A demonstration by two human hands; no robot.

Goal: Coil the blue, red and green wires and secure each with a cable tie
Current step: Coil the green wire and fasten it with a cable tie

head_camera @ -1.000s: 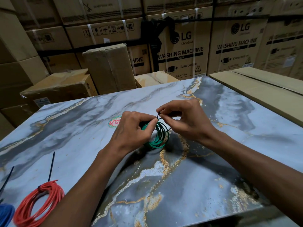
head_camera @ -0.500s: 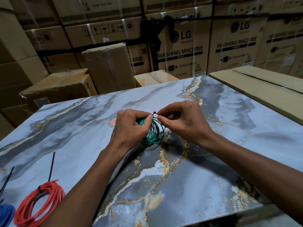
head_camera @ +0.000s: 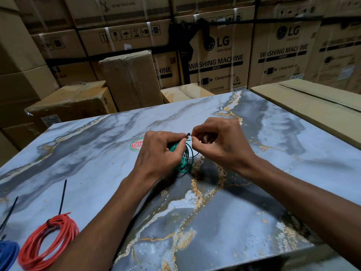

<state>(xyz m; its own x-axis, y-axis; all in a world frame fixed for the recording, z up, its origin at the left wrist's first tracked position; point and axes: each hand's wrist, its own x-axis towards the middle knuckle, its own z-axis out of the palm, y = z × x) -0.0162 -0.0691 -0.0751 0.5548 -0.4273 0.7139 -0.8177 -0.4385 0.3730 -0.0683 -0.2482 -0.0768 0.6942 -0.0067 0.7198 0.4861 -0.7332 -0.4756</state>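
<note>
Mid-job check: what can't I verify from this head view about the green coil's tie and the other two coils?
- Green coil: its left half is hidden behind the left hand.
- Cable tie: only the head shows between the fingertips; whether it is locked is too small to tell, and the right hand covers the rest.
- Blue coil: cut off by the frame's left edge.

**Green coil held between both hands**

Your left hand (head_camera: 156, 153) grips the green wire coil (head_camera: 184, 158) above the marble table (head_camera: 273, 192). Your right hand (head_camera: 218, 145) pinches the black cable tie (head_camera: 188, 134) at the coil's top. The red coil (head_camera: 46, 243), already tied, lies near your left, with the blue coil (head_camera: 7, 255) just beside it. Cardboard boxes (head_camera: 218, 59) stand behind.
</note>
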